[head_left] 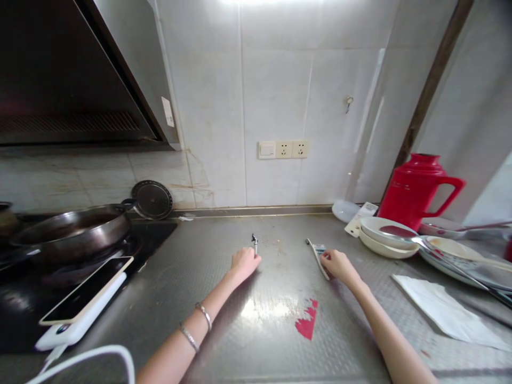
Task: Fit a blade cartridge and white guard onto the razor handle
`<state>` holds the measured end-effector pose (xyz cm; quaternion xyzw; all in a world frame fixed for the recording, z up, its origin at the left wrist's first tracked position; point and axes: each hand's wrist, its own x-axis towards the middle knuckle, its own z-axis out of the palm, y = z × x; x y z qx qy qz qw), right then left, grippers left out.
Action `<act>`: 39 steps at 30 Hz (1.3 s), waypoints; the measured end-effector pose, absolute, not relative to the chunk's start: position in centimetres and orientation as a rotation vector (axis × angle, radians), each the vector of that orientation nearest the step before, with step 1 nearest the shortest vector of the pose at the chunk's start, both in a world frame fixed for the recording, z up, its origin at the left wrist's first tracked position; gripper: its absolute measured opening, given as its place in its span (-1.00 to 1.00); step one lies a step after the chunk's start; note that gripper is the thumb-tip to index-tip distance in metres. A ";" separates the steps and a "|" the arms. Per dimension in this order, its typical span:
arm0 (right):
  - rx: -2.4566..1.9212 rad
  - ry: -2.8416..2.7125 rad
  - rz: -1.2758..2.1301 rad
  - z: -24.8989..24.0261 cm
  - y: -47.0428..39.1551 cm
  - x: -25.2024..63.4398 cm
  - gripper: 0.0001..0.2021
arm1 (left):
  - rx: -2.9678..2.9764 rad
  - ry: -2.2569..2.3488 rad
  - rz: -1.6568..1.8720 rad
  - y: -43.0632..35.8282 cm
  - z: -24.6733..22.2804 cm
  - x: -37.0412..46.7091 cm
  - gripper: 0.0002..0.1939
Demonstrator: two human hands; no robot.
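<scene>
My left hand (245, 262) is closed around a small silver-handled tool with a dark head (255, 241), whose upper end sticks out above the fist. Its exact kind is too small to tell. To the right, my right hand (338, 264) rests low over the metal counter (280, 282) with its fingers pinched together. Just left of those fingers is a thin, curved, pale stick with a dark tip (319, 260). Touching my fingertips is a small clear-and-blue packet (319, 248). What the right fingers grip is partly hidden. A torn red scrap (307, 321) lies between my forearms.
A steel pan (80, 234) stands on the black stove at left, with a phone (86, 290) and white cable (100, 350) nearer me. At right are a red thermos jug (414, 192), stacked bowls (388, 246), a plate with utensils and a white napkin (448, 309).
</scene>
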<state>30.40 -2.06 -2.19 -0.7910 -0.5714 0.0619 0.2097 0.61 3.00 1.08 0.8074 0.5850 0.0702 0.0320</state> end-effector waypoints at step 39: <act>-2.448 -1.773 0.057 -0.7 -2.9 25.7 -0.66 | 2.408 1.955 0.207 3.7 -1.2 -4.4 -0.65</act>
